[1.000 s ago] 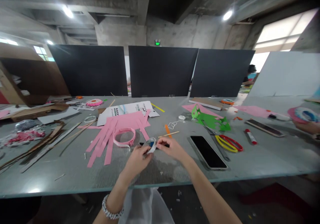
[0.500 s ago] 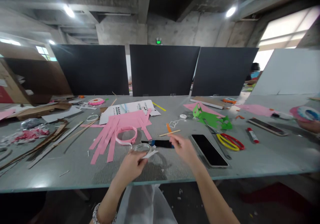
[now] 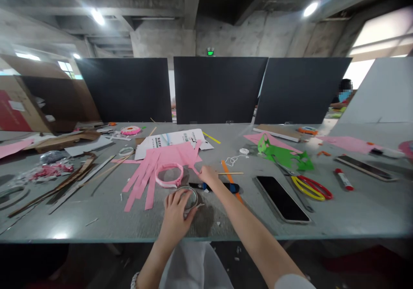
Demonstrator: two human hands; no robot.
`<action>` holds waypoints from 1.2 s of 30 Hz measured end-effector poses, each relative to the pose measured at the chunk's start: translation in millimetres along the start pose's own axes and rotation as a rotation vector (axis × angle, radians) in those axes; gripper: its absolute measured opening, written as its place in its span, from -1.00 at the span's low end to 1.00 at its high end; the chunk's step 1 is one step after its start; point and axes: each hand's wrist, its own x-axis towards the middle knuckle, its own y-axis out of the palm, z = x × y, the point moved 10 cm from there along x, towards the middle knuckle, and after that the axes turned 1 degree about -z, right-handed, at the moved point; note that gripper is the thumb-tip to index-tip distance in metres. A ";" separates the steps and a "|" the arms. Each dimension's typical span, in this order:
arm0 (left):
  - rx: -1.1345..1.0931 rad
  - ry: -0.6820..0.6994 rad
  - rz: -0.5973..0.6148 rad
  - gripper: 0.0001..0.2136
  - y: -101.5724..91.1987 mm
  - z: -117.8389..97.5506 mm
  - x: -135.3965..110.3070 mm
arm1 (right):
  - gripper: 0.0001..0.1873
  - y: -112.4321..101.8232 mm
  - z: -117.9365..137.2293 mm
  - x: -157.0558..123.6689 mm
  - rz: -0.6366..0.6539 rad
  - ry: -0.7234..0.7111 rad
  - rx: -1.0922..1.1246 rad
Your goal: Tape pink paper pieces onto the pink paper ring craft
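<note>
My left hand (image 3: 176,213) rests near the table's front edge, fingers curled around a clear tape roll (image 3: 189,196) that lies on the table. My right hand (image 3: 209,176) reaches forward over a black and blue cutter (image 3: 215,187), its fingertips pinched at the end of a pink paper strip (image 3: 192,168). Just left of it sits a pink paper ring (image 3: 169,175) among several fanned pink strips (image 3: 146,177). Whether the right fingers grip the strip is hard to make out.
A black phone (image 3: 282,198) and red and yellow scissors (image 3: 311,187) lie to the right, beyond a green cutout (image 3: 284,154). An orange strip and a wooden stick (image 3: 229,173) lie ahead. Cardboard scraps (image 3: 61,181) clutter the left. Black boards (image 3: 219,88) stand behind the table.
My right hand left the tape roll and moved forward and left to the pink strips. My left hand lowered the roll onto the table. The view shifted left.
</note>
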 end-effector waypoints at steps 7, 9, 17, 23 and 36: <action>-0.022 0.081 -0.110 -0.53 -28.4 -6.9 42.4 | -0.76 -29.3 26.7 -47.6 0.016 -0.243 0.280; -0.096 0.146 -0.121 -0.57 -38.4 -15.5 62.1 | -0.77 -41.7 37.5 -69.1 0.071 -0.354 0.363; -0.711 -0.088 -0.201 -0.77 -85.0 -11.0 83.4 | -0.74 -83.8 -11.7 -43.9 -0.102 -0.326 0.216; -1.296 -0.325 0.064 -0.65 -70.4 -35.5 55.7 | -0.77 -51.1 -56.3 -10.1 -0.088 -0.209 0.070; -1.276 -0.464 0.155 -0.64 -13.9 -36.6 24.1 | -0.65 -122.5 50.5 -141.8 0.099 -0.529 0.727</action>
